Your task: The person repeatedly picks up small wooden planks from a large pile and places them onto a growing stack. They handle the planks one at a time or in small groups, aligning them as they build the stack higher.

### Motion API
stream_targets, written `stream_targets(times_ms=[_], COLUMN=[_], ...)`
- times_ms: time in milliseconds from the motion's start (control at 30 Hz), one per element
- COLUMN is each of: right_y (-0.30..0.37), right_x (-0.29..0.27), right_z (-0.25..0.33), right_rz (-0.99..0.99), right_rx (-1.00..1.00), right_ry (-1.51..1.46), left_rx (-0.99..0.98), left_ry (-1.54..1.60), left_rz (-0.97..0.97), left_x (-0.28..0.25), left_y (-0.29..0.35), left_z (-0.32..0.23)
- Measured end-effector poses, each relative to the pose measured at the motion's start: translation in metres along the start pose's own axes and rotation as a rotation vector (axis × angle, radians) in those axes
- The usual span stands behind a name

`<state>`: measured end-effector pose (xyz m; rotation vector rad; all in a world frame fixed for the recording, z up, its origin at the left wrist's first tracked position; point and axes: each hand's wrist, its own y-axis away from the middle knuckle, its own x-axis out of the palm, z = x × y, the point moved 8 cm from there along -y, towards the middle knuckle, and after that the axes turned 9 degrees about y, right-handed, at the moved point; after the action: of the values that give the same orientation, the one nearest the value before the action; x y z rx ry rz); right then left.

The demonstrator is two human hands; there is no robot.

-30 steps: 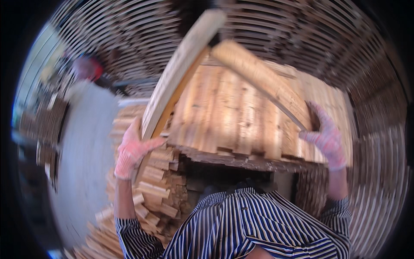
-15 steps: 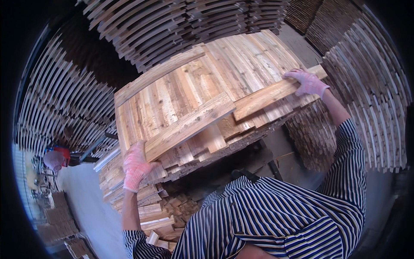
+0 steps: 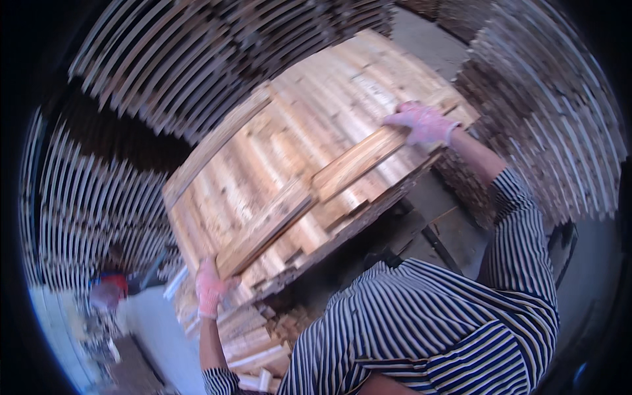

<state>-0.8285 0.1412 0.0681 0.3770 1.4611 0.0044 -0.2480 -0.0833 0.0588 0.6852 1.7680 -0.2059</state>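
Two wooden boards lie end to end across the near part of a layer of pale planks (image 3: 253, 168). My left hand (image 3: 210, 288), in a pink knit glove, closes around the outer end of the left board (image 3: 266, 224). My right hand (image 3: 426, 125), gloved the same way, grips the right board (image 3: 361, 161) from above near its far right end. The boards' inner ends meet about mid-layer, close to touching. Motion blur softens the picture, and some fingertips are hidden.
Another board (image 3: 217, 151) lies along the layer's far edge. Tall stacks of spaced slats (image 3: 217, 62) rise behind, with more at left (image 3: 99, 204) and right (image 3: 546, 112). Wood offcuts (image 3: 260, 345) are heaped below the near left edge. A blurred person (image 3: 112, 289) is at far left.
The view has turned, so the layer appears more tilted. The right board's inner end now sits more nearly in line with the left board. Both hands stay on their boards.
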Motion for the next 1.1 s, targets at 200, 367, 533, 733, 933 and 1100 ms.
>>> stream_targets(times_ms=[200,367,533,733,933,1100], right_y=[-0.008,0.011,0.001,-0.032,-0.112,-0.188], right_x=[-0.005,-0.025,-0.005,-0.104,-0.09,-0.08], right_z=[-0.019,-0.034,-0.022,0.153,0.246,0.127], right_rz=[-0.041,0.022,0.168,-0.483,-0.408,-0.266], right_rx=[-0.029,0.025,0.04,-0.328,-0.44,-0.328], right_ry=[0.066,0.068,0.161,-0.006,0.367,0.294], left_rx=[0.008,-0.018,0.074,0.085,0.118,0.442], left_ry=[0.013,-0.031,0.004,-0.07,0.033,0.693], left_rz=[-0.071,-0.001,0.104,0.006,0.043,-0.286], left_x=[-0.007,-0.011,-0.001,-0.051,-0.038,-0.053], left_y=[0.003,-0.017,-0.028,-0.077,-0.158,-0.224], left_z=[-0.011,-0.044,-0.037,-0.108,-0.212,-0.18])
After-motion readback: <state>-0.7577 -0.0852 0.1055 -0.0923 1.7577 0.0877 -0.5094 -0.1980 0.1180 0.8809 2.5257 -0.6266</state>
